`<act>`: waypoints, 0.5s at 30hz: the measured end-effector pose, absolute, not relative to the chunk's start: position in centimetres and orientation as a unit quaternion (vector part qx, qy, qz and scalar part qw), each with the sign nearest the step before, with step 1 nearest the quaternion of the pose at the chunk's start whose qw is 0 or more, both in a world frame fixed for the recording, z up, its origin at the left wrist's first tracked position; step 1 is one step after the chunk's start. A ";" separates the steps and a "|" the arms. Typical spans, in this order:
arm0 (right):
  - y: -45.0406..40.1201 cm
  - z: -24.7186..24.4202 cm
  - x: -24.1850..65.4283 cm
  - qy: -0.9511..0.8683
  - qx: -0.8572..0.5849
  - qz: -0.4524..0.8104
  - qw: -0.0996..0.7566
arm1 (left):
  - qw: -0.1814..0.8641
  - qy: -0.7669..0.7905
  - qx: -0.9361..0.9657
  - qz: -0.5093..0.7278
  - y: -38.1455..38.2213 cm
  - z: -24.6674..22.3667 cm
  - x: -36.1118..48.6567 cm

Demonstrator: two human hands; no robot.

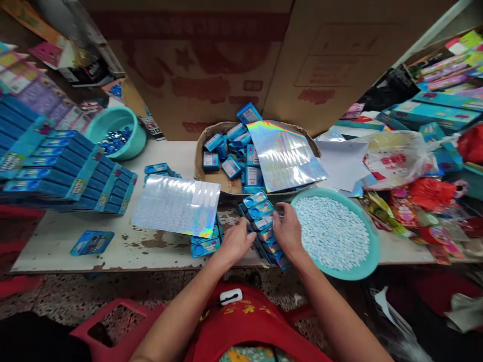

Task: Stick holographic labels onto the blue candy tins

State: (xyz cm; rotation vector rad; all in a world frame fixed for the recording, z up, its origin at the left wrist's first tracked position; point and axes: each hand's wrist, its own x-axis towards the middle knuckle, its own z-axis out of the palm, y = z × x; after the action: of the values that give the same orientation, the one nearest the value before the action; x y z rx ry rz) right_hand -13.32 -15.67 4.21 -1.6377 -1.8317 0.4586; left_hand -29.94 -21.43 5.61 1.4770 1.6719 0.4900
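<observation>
Several small blue printed boxes [260,208] lie in a slanting row at the front edge of the table, between my two hands. My left hand [237,242] presses bent fingers against the row's left side. On the right side, my right hand [289,229] has thumb and fingers closed on the boxes. Further left, a silvery holographic sticker sheet [169,201] covers part of another group of blue boxes [206,247]. Just right of my right hand stands a turquoise basin [372,241] full of small pale blue pieces.
A low cardboard tray [199,161] holds loose blue boxes and a second holographic sheet [287,156]. Stacked blue packs [79,171] stand left, near a turquoise bowl [130,138] of shiny blue pieces. A large carton [211,65] blocks the back. Bags and wrappers [400,161] crowd the right.
</observation>
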 end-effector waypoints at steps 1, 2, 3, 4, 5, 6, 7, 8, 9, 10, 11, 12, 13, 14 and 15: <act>-15.7 4.7 -13.8 -0.702 -0.613 0.135 0.337 | 0.392 0.655 0.611 0.209 -21.6 6.9 -31.9; -15.8 5.3 -14.5 -0.710 -0.598 0.099 0.358 | 0.360 0.655 0.625 0.227 -21.5 8.1 -34.2; -15.7 6.1 -15.6 -0.721 -0.578 0.076 0.374 | 0.311 0.672 0.626 0.245 -21.2 8.9 -36.9; -15.5 6.9 -17.0 -0.735 -0.555 0.068 0.384 | 0.241 0.702 0.623 0.248 -20.5 9.4 -39.8; -15.2 7.6 -18.8 -0.749 -0.531 0.073 0.389 | 0.167 0.729 0.621 0.234 -19.7 9.5 -42.7; -14.7 8.2 -20.8 -0.765 -0.506 0.087 0.389 | 0.120 0.742 0.627 0.205 -18.6 9.3 -45.5; -14.2 8.6 -23.1 -0.782 -0.482 0.105 0.382 | 0.096 0.747 0.633 0.176 -17.5 8.8 -48.0; -13.6 8.7 -25.5 -0.797 -0.461 0.122 0.371 | 0.088 0.747 0.643 0.148 -16.4 8.1 -50.0; -12.9 8.6 -27.9 -0.810 -0.448 0.135 0.354 | 0.089 0.742 0.652 0.125 -15.4 7.5 -51.4; -12.3 8.2 -30.1 -0.822 -0.439 0.146 0.330 | 0.093 0.737 0.661 0.112 -14.7 6.8 -52.4; -11.8 7.6 -32.1 -0.833 -0.436 0.154 0.302 | 0.094 0.732 0.667 0.106 -14.2 6.3 -52.9; -11.5 6.9 -33.8 -0.843 -0.437 0.158 0.273 | 0.091 0.728 0.670 0.109 -14.0 5.9 -53.1; -11.3 6.2 -35.1 -0.849 -0.439 0.159 0.246 | 0.084 0.727 0.671 0.115 -13.9 5.6 -53.0; -11.4 5.5 -36.0 -0.855 -0.442 0.158 0.222 | 0.074 0.728 0.671 0.122 -14.0 5.5 -52.8; -11.6 4.9 -36.6 -0.859 -0.443 0.154 0.204 | 0.066 0.729 0.670 0.127 -14.1 5.4 -52.6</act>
State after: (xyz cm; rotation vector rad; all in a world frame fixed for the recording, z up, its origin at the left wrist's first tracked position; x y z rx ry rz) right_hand -36.62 -11.58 4.90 -1.2364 -2.3978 0.4286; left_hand -52.64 -14.07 5.40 2.0197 2.1986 0.3846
